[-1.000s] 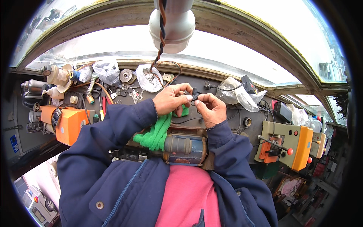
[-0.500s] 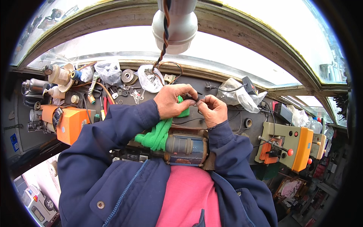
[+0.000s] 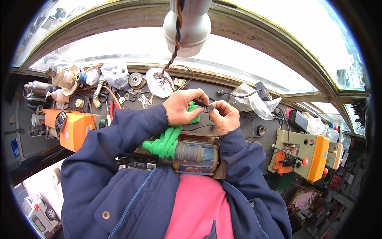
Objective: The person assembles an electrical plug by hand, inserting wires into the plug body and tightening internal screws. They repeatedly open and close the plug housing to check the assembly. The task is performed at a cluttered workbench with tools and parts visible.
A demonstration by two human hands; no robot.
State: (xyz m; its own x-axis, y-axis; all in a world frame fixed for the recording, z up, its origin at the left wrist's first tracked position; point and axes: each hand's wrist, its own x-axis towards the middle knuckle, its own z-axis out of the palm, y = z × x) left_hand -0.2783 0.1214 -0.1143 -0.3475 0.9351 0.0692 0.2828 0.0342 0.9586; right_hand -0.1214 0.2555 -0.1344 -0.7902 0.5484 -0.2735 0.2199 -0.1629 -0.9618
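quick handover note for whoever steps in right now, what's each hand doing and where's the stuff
Left hand: fingertips pinch a small dark part over the bench; a green cloth is tucked under the palm and trails down toward the body.
Right hand: pinches the same part from the other side.
Motor-like cylinder: lies crosswise at the bench edge, below both hands, not held.
A thin black wire runs beneath the hands.
Done or left: cannot tell; the part is too small to make out, and both hands are on it.

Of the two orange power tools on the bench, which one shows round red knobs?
The orange-and-grey tool on the person's right, with round red knobs. The orange tool on the left shows none.
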